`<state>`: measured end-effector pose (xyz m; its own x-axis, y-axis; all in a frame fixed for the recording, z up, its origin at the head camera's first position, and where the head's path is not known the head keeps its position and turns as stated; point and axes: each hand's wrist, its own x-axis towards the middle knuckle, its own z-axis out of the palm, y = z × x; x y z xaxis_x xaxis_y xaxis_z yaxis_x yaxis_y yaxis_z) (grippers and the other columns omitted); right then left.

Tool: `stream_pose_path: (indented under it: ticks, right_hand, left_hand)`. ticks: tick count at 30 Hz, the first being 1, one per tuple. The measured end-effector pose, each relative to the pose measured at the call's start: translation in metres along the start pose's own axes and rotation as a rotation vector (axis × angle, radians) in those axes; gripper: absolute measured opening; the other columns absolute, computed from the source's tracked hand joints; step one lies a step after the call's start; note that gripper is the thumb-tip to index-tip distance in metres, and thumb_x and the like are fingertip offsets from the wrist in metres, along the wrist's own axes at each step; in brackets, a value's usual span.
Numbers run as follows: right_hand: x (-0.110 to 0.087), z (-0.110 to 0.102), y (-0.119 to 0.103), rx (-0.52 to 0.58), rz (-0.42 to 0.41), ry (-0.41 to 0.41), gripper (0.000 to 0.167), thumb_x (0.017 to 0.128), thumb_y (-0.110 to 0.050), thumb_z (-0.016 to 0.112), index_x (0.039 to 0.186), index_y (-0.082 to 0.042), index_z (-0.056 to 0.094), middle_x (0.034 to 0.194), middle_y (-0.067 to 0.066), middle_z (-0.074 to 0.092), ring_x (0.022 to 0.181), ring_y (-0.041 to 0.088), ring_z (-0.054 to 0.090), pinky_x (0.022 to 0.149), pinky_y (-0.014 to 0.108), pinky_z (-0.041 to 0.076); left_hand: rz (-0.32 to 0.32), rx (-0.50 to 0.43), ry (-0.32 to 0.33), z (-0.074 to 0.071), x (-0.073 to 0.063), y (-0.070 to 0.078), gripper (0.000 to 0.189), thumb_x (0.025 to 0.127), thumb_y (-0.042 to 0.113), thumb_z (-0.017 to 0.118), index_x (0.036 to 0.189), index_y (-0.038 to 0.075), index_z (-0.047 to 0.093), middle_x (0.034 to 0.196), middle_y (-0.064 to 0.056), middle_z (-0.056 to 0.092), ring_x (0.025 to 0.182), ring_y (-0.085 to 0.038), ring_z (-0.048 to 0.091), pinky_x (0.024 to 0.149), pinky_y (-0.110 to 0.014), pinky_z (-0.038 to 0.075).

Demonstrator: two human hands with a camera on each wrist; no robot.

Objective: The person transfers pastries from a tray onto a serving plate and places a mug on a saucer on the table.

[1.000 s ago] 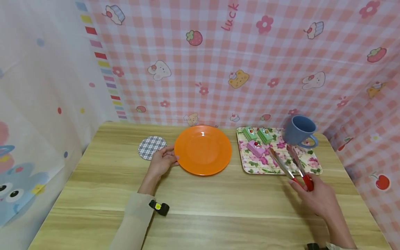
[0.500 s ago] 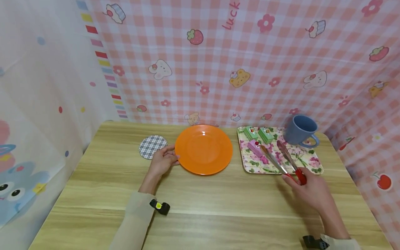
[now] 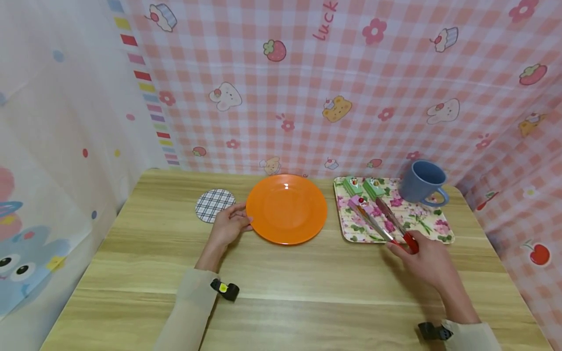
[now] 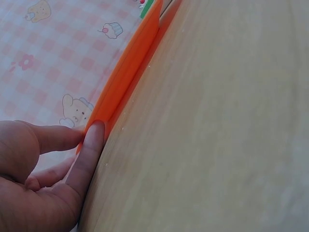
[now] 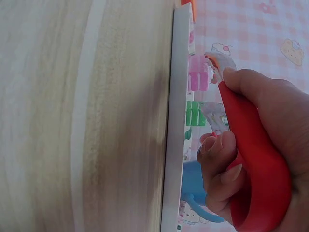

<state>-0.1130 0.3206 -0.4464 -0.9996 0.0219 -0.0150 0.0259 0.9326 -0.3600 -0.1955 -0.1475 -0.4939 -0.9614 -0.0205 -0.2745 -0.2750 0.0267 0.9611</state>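
One wood-grain table [image 3: 307,302], its near edge out of frame, bears a floral tray [image 3: 364,235] and, to its left, an orange plate [image 3: 286,209]. The left hand [image 3: 226,227] pinches the plate's rim; only the left wrist view shows digits on both faces. The right hand [image 3: 423,263] grips red-handled tongs [image 5: 253,140], arms spread. A blue mug [image 3: 419,183] hides the tray's far right corner. One tong tip overlaps a pink cake [image 3: 353,200] on the tray; contact cannot be told. Its pale-lined side shows from the right wrist.
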Motion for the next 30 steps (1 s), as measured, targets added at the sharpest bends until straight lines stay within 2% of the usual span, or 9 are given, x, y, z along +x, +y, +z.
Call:
stream_pose_path:
  ticks: [3, 9, 16, 21, 26, 30]
  right_hand:
    - [0.002, 0.002, -0.002, -0.002, 0.002, -0.016, 0.078, 0.094, -0.064, 0.062, 0.128, 0.006, 0.058, 0.065, 0.004, 0.043, 0.058, 0.018, 0.039, 0.051, 0.027, 0.028]
    - [0.008, 0.005, -0.004, -0.005, -0.024, -0.009, 0.075, 0.094, -0.061, 0.064, 0.128, 0.005, 0.06, 0.067, 0.005, 0.047, 0.059, 0.019, 0.042, 0.051, 0.027, 0.03]
    - [0.013, 0.006, -0.007, -0.014, -0.057, 0.004, 0.063, 0.095, -0.06, 0.063, 0.114, 0.0, 0.064, 0.067, 0.005, 0.047, 0.06, 0.019, 0.043, 0.052, 0.027, 0.029]
    - [0.015, 0.006, -0.007, -0.027, -0.057, -0.016, 0.06, 0.096, -0.058, 0.063, 0.112, -0.001, 0.065, 0.072, 0.007, 0.053, 0.064, 0.021, 0.047, 0.053, 0.027, 0.03]
    - [0.016, 0.007, -0.007, -0.041, -0.063, -0.023, 0.065, 0.096, -0.057, 0.063, 0.122, 0.003, 0.066, 0.09, 0.019, 0.068, 0.071, 0.024, 0.055, 0.056, 0.027, 0.036]
    - [0.016, 0.008, -0.007, -0.053, -0.068, -0.025, 0.069, 0.096, -0.057, 0.063, 0.13, 0.003, 0.065, 0.107, 0.027, 0.071, 0.078, 0.027, 0.059, 0.059, 0.027, 0.038]
  left_hand:
    - [0.001, 0.002, 0.002, 0.0, 0.0, 0.0, 0.053, 0.095, -0.005, 0.065, 0.146, 0.002, 0.052, 0.109, -0.015, 0.059, 0.084, -0.012, 0.066, 0.08, -0.028, 0.066]
    - [0.011, 0.01, 0.002, -0.001, -0.001, 0.001, 0.053, 0.095, -0.006, 0.064, 0.146, 0.001, 0.052, 0.108, -0.015, 0.06, 0.083, -0.012, 0.066, 0.078, -0.027, 0.066]
    - [0.014, 0.011, -0.002, -0.001, -0.001, 0.002, 0.053, 0.095, -0.004, 0.065, 0.146, 0.001, 0.052, 0.108, -0.015, 0.06, 0.083, -0.012, 0.066, 0.08, -0.028, 0.066]
    - [0.016, 0.001, -0.008, 0.0, 0.0, 0.0, 0.053, 0.095, -0.004, 0.065, 0.146, 0.001, 0.052, 0.108, -0.014, 0.06, 0.083, -0.011, 0.067, 0.081, -0.029, 0.066]
    - [0.017, 0.0, -0.006, 0.0, 0.001, -0.001, 0.053, 0.095, -0.004, 0.065, 0.145, 0.001, 0.052, 0.108, -0.014, 0.061, 0.083, -0.011, 0.067, 0.079, -0.028, 0.066]
    - [0.014, 0.005, -0.004, -0.001, 0.001, -0.001, 0.052, 0.094, -0.004, 0.066, 0.144, 0.002, 0.053, 0.108, -0.014, 0.062, 0.083, -0.011, 0.068, 0.079, -0.028, 0.067]
